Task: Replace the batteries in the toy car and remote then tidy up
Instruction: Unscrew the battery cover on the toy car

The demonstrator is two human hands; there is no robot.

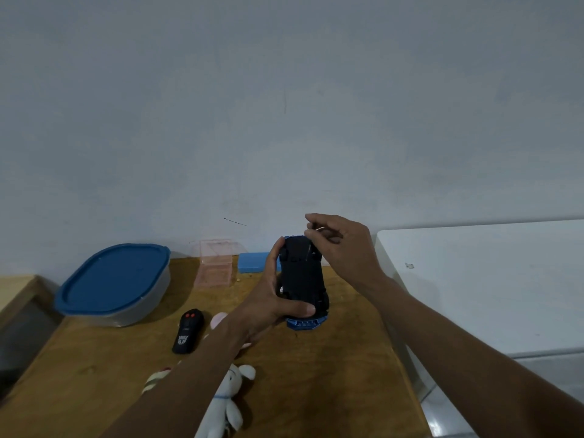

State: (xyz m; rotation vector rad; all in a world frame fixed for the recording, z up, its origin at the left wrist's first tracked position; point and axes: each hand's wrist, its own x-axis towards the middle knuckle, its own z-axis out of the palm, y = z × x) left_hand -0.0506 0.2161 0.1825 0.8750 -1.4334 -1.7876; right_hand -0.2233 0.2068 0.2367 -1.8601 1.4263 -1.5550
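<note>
A blue toy car (301, 278) is turned upside down above the wooden table (344, 368), its black underside facing me. My left hand (271, 298) grips the car from the left side, thumb across its near end. My right hand (339, 245) hovers over the car's far end with fingertips pinched together; something small and pale shows between them, too small to name. The black remote (188, 331) with two red buttons lies on the table to the left of my left forearm.
A clear tub with a blue lid (115, 282) stands at the back left. A clear pink box (216, 262) and a flat blue case (252, 262) sit against the wall. A white plush rabbit (226, 403) lies near the front edge. A white surface (486, 286) adjoins on the right.
</note>
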